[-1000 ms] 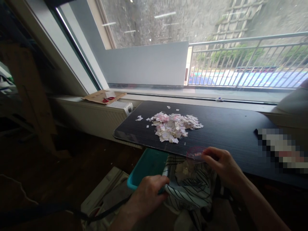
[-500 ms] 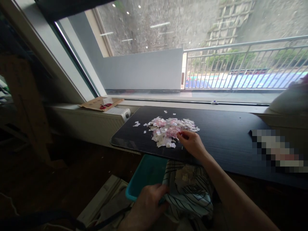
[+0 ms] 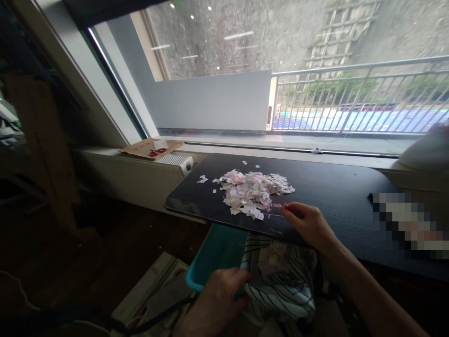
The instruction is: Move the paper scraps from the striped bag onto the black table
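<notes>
A heap of small torn paper pieces (image 3: 245,187), white with some pink, lies on the dark tabletop (image 3: 326,182). My right hand (image 3: 310,222) pinches the edge of a thin, see-through pink sheet with a rounded edge (image 3: 277,206) at the heap's right side. My left hand (image 3: 224,290) is closed at the near rim of a teal plastic bin (image 3: 196,276), on the edge of a striped cloth (image 3: 280,299). That cloth hangs over the bin's right part below the table edge. Paper pieces (image 3: 271,257) rest in its hollow.
Red-handled scissors (image 3: 157,152) lie on a brown paper envelope (image 3: 140,147) above a radiator (image 3: 168,175). A pixelated object (image 3: 403,220) is on the table's right. The window sill runs behind the table. A pale bulky thing (image 3: 426,147) stands far right.
My right hand has moved right and slightly toward me, drawing the pink sheet out from the heap's edge. My left hand keeps its grip. The view has shifted slightly.
</notes>
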Demonstrator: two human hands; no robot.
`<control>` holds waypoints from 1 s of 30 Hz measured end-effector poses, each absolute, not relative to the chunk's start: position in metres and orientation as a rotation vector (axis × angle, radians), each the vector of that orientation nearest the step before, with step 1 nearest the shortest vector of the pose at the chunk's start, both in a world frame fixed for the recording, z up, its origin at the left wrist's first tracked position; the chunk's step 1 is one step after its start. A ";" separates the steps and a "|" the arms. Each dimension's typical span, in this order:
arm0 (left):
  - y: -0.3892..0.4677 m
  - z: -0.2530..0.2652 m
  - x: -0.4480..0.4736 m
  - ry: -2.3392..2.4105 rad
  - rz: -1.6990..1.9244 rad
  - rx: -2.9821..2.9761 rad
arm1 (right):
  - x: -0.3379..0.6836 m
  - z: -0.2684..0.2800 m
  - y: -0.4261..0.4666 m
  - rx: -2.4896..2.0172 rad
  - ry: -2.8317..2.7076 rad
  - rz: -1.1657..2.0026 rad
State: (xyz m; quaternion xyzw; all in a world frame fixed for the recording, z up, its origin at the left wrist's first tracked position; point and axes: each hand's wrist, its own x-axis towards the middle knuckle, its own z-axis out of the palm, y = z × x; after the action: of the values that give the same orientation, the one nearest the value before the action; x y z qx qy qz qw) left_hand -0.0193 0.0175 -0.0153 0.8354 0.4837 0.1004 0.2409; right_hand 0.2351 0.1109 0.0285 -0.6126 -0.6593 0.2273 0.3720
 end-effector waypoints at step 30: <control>0.018 -0.020 -0.020 1.305 0.315 2.297 | 0.243 0.036 0.077 -1.607 -1.695 0.658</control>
State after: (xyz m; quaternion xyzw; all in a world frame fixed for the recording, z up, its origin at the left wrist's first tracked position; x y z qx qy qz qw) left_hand -0.0197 0.0177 -0.0198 0.8385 0.4765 0.1148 0.2379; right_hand 0.2433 0.0773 0.0360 -0.6205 -0.6543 0.2540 0.3498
